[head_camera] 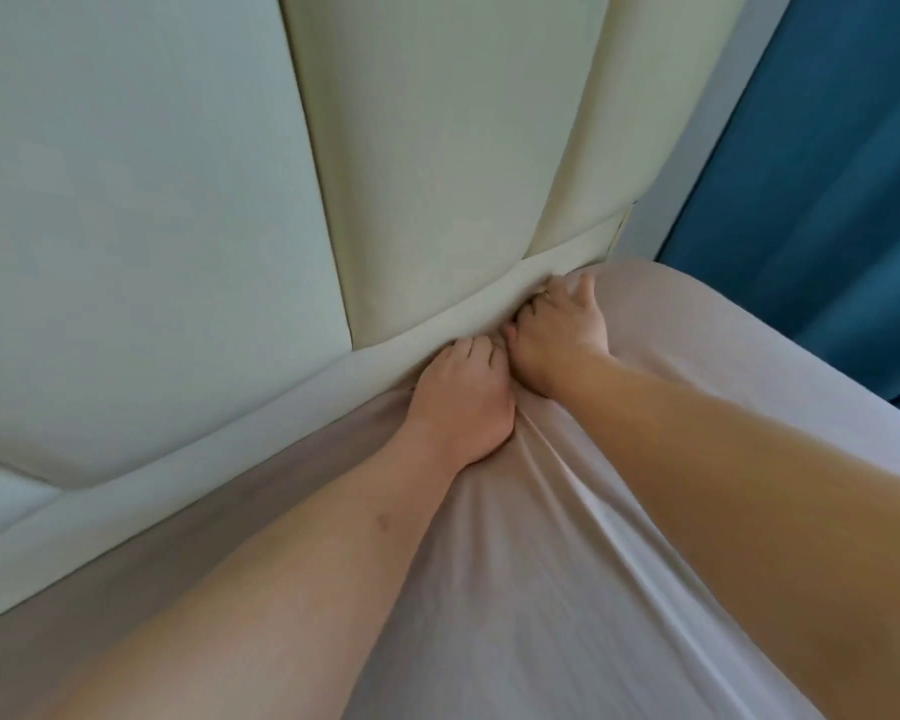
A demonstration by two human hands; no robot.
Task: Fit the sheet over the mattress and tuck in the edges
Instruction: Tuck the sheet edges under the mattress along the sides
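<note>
Two bare hands meet at the centre of the frame, where a pale grey-pink sheet (pixel 567 537) runs up against a padded headboard (pixel 152 226). The left hand (pixel 461 407) lies knuckles-up on the sheet, its fingers curled down into the seam between bed and headboard; the fingertips are hidden in the gap, so whether they pinch cloth there cannot be told for sure, though folds of the sheet gather right under its palm. The right hand (pixel 557 335), just beside it and touching it at the thumb side, is likewise bent at the knuckles, its fingers pushed down into the same seam with cloth bunched around them. A ring (pixel 544 292) shows on one finger of that hand.

The sheet covers the mattress (pixel 749 345) across the lower and right parts of the frame, drawn into several long creases that fan out from between the two hands toward the bottom edge. At centre right the covered mattress corner rounds off smoothly. Two forearms reach in from the lower left and lower right.

The headboard fills the upper left and top centre, showing three upholstered panels divided by seams, with a padded band along its base. One blue curtain (pixel 827 174) hangs in the upper right.
</note>
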